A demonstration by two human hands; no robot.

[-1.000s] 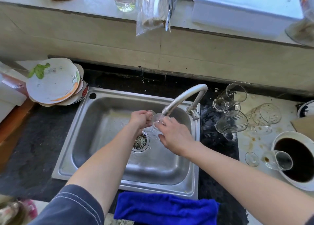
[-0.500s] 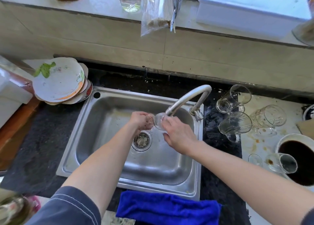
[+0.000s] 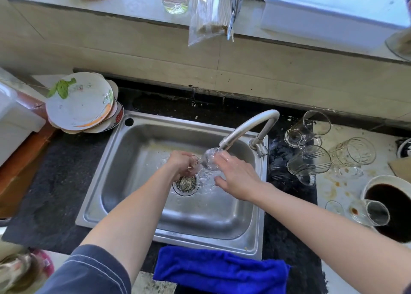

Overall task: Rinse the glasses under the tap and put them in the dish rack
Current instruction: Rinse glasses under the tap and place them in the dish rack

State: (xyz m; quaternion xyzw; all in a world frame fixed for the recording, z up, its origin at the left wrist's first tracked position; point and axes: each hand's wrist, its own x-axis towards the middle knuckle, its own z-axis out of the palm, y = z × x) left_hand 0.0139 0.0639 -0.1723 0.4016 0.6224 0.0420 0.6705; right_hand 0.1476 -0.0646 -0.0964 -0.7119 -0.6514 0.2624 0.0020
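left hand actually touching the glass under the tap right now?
Touching. Head view: the left hand grips one end of the glass, fingers curled round it, holding it under the tap.

Dark tabletop (image 3: 55,182), steel sink (image 3: 95,196) set in at centre. Stacked plates (image 3: 80,102) upper left. Glasses (image 3: 309,162) on their sides at right, bowl (image 3: 382,178) of dark liquid lower right. Blue cloth (image 3: 220,271) bottom centre.

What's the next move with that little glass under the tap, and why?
Probably roll the small clear glass so the stream reaches all of it: the left hand grips it beneath the curved metal tap, the open right hand touches it, and water splashes in the steel sink.
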